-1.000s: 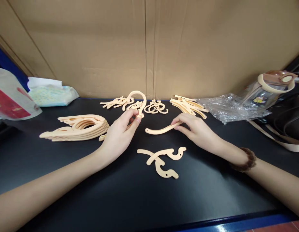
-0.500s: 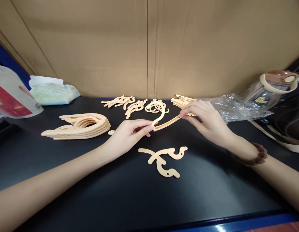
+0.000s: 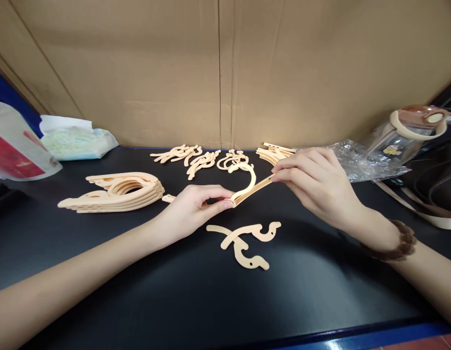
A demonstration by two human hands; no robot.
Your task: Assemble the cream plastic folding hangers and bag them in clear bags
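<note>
My left hand (image 3: 190,209) pinches the base of a cream plastic hook piece (image 3: 247,179) just above the black tabletop. My right hand (image 3: 315,187) pinches the far end of a long curved cream arm piece (image 3: 255,188) whose near end meets the hook base at my left fingertips. Both pieces are lifted off the table. Below them lie two crossed cream arm pieces (image 3: 243,240) flat on the surface.
A stack of assembled cream hangers (image 3: 117,192) lies at the left. Small piles of hook pieces (image 3: 203,158) and arm pieces (image 3: 274,153) line the cardboard wall. A clear plastic bag (image 3: 360,163), a bottle (image 3: 411,131) and tissue packs (image 3: 74,138) sit at the sides.
My right hand lifted the arm piece off the table and brought it to the hook piece held by my left hand. The hook has tilted down to the right and the two pieces now meet.
</note>
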